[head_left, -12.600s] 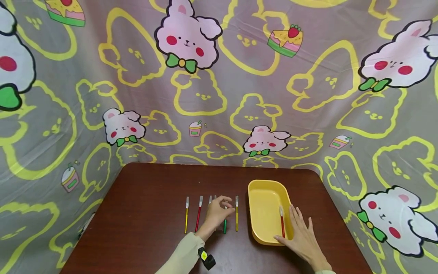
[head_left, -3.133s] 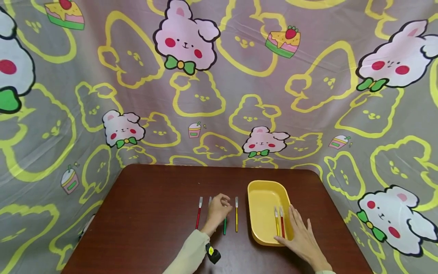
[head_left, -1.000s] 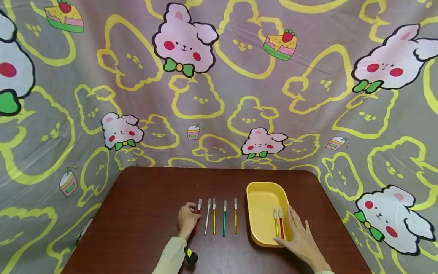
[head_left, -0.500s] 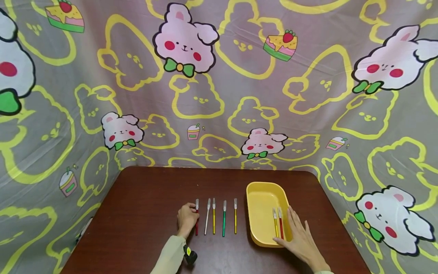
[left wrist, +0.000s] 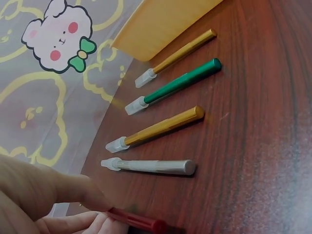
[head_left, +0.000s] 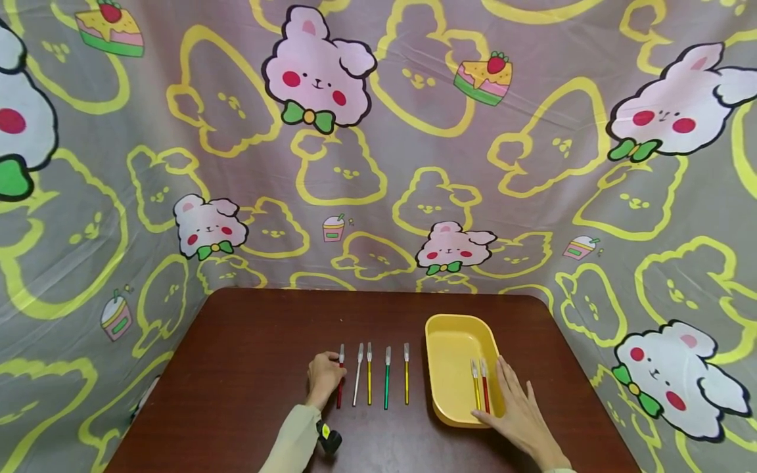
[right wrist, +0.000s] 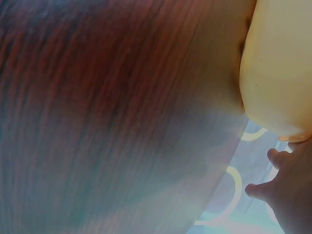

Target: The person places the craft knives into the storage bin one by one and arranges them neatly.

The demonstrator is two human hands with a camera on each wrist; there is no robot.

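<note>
While the left hand [head_left: 323, 374] pinches the red craft knife [left wrist: 139, 221] between its fingers at its three o'clock, the right hand [head_left: 523, 417] lies along the yellow tray's [head_left: 454, 355] four o'clock side, fingers straight and spread, thumb at the rim. A light pinch near mid-shaft should serve best, cap kept toward twelve o'clock; the silver knife [left wrist: 156, 166] lies near at three o'clock, so raising straight up would avoid nudging it. Gentle pressure on the rim should keep the tray from sliding.

The shafts look metallic, slim and round, with the gold knife [left wrist: 163, 127] and green knife [left wrist: 183, 82] showing finely textured bands; translucent caps taper over the tips. Smooth, apparently plastic, the tray has rounded corners. Streaky wood grain and a dull sheen mark the reddish-brown surface [head_left: 254, 348].
</note>
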